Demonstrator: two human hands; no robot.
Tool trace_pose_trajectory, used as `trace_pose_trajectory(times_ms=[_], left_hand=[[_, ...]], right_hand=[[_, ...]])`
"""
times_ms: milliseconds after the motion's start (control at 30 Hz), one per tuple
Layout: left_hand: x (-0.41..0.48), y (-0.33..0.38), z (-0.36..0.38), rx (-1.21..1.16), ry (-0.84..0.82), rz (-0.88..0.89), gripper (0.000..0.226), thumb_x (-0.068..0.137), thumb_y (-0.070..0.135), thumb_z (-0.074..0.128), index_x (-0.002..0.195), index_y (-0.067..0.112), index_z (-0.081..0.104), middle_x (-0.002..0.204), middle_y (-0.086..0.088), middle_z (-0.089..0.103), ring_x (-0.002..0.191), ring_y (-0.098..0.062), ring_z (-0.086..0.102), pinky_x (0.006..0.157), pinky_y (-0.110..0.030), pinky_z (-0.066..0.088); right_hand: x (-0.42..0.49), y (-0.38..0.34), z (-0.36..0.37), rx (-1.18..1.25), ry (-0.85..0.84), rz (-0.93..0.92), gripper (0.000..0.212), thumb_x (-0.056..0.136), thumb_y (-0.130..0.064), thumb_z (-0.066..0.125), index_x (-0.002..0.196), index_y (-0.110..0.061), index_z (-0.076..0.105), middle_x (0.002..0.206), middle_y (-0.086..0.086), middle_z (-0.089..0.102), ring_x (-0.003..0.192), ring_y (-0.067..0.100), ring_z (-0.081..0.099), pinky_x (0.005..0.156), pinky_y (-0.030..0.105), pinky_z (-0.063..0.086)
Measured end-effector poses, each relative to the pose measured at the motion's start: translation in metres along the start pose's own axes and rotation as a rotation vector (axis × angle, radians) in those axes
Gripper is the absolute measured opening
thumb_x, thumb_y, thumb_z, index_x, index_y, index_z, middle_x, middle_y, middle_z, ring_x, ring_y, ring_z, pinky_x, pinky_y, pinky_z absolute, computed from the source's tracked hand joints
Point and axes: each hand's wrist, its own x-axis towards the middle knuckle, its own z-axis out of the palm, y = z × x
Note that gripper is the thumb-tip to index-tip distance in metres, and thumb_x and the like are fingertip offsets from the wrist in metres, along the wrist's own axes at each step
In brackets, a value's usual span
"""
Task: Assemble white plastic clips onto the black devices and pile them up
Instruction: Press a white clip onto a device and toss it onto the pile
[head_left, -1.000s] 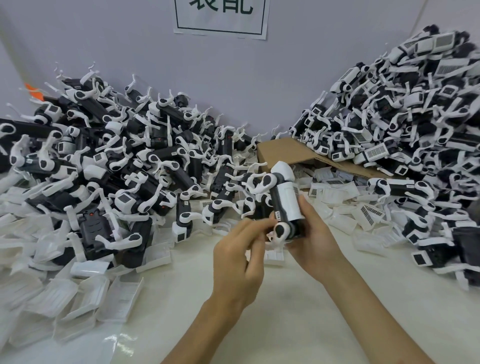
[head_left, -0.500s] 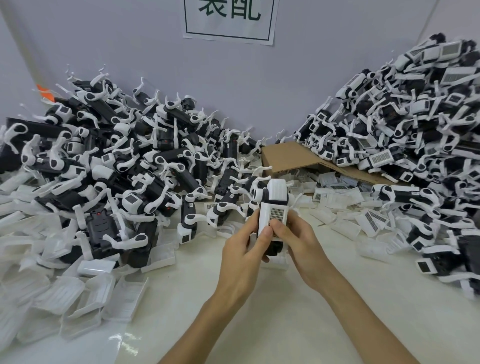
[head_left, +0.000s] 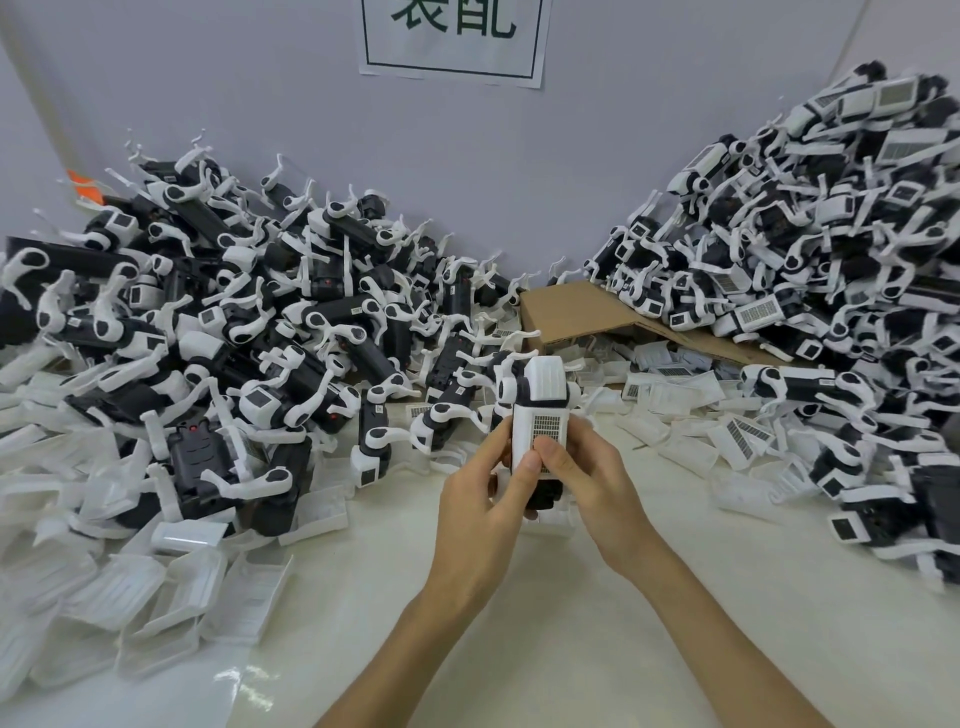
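Fingers of left hand and right hand pinching ribbed white clip on black device

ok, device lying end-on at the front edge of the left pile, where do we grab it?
By the black middle of the device, pinched across its long sides, coming from above on the near side. It lies at the pile edge with bare table in front; white arms jut at both ends and would likely snag.

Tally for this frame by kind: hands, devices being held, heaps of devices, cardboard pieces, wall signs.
Hands: 2, left hand and right hand
Held device: 1
Device heaps: 2, left heap and right heap
Cardboard piece: 1
Wall sign: 1
Total: 7
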Motion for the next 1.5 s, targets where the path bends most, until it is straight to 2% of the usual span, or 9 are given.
trace_pose_trajectory(times_ms=[133,233,433,600,667,900,1033,1333,1500], left_hand=[[0.003,0.000,-0.005,-0.081,-0.043,-0.031,0.035,0.098,0.038,0.058,0.132,0.027,0.058,0.119,0.008,0.071,0.102,-0.012,0.071,0.072,-0.023,0.058],[0.004,-0.004,-0.007,-0.043,-0.042,-0.099,0.042,0.089,0.052,0.063,0.126,0.031,0.057,0.114,0.010,0.072,0.095,-0.012,0.073,0.067,-0.027,0.059],[0.004,-0.009,-0.008,0.122,-0.027,-0.064,0.035,0.095,0.050,0.053,0.127,0.037,0.057,0.112,0.018,0.072,0.105,-0.005,0.068,0.086,-0.037,0.058],[0.002,-0.006,-0.004,0.116,0.049,0.025,0.028,0.096,0.042,0.055,0.119,0.028,0.059,0.100,0.015,0.073,0.090,-0.005,0.070,0.073,-0.024,0.056],[0.003,-0.008,-0.006,0.161,0.107,0.061,0.026,0.094,0.038,0.060,0.118,0.027,0.058,0.095,0.009,0.072,0.085,-0.012,0.069,0.073,-0.033,0.058],[0.007,-0.022,-0.018,0.722,0.160,0.277,0.036,0.083,0.019,0.076,0.115,0.026,0.063,0.102,0.016,0.072,0.091,-0.009,0.065,0.073,-0.024,0.052],[0.005,-0.022,-0.015,0.879,0.147,0.437,0.048,0.075,0.016,0.081,0.119,0.026,0.064,0.107,0.012,0.073,0.088,-0.010,0.062,0.067,-0.020,0.043],[0.006,-0.026,-0.016,0.902,0.210,0.501,0.045,0.079,0.022,0.074,0.123,0.025,0.064,0.114,0.014,0.071,0.097,-0.008,0.060,0.075,-0.023,0.047],[0.007,-0.021,-0.023,0.939,0.060,0.413,0.035,0.092,0.039,0.058,0.125,0.026,0.059,0.114,0.014,0.066,0.101,-0.009,0.057,0.089,-0.023,0.032]], right_hand=[[0.001,0.003,0.001,-0.121,-0.004,-0.019,0.026,0.098,-0.035,0.051,0.113,-0.019,0.065,0.087,-0.002,0.072,0.073,0.014,0.068,0.061,0.024,0.053],[-0.001,0.002,0.001,-0.101,-0.048,0.045,0.034,0.098,-0.038,0.047,0.116,-0.016,0.065,0.087,0.004,0.071,0.070,0.022,0.067,0.053,0.035,0.055],[0.002,0.004,-0.006,-0.264,-0.022,0.046,0.035,0.097,-0.041,0.049,0.114,-0.019,0.068,0.108,0.005,0.074,0.106,0.019,0.069,0.098,0.041,0.053],[0.000,0.002,-0.002,-0.271,0.035,-0.033,0.033,0.090,-0.047,0.060,0.109,-0.024,0.072,0.103,-0.001,0.076,0.100,0.017,0.071,0.090,0.035,0.056],[0.001,0.001,-0.004,-0.325,0.130,-0.095,0.026,0.086,-0.038,0.067,0.104,-0.021,0.071,0.098,0.000,0.075,0.094,0.018,0.070,0.086,0.039,0.056],[0.003,-0.001,-0.012,-0.244,0.032,-0.065,0.048,0.085,-0.045,0.066,0.127,-0.021,0.061,0.121,-0.005,0.070,0.110,0.012,0.067,0.085,0.032,0.059],[0.003,0.003,-0.008,-0.405,0.153,-0.106,0.024,0.090,-0.039,0.056,0.102,-0.028,0.074,0.096,-0.016,0.074,0.073,0.000,0.062,0.064,0.012,0.045],[0.004,0.004,-0.009,-0.321,0.167,-0.067,0.033,0.091,-0.040,0.054,0.104,-0.018,0.075,0.094,-0.002,0.075,0.088,0.022,0.070,0.075,0.040,0.058],[0.005,0.000,-0.009,-0.216,0.057,0.008,0.021,0.098,-0.043,0.057,0.105,-0.035,0.075,0.103,-0.007,0.074,0.091,0.014,0.068,0.072,0.029,0.058]])
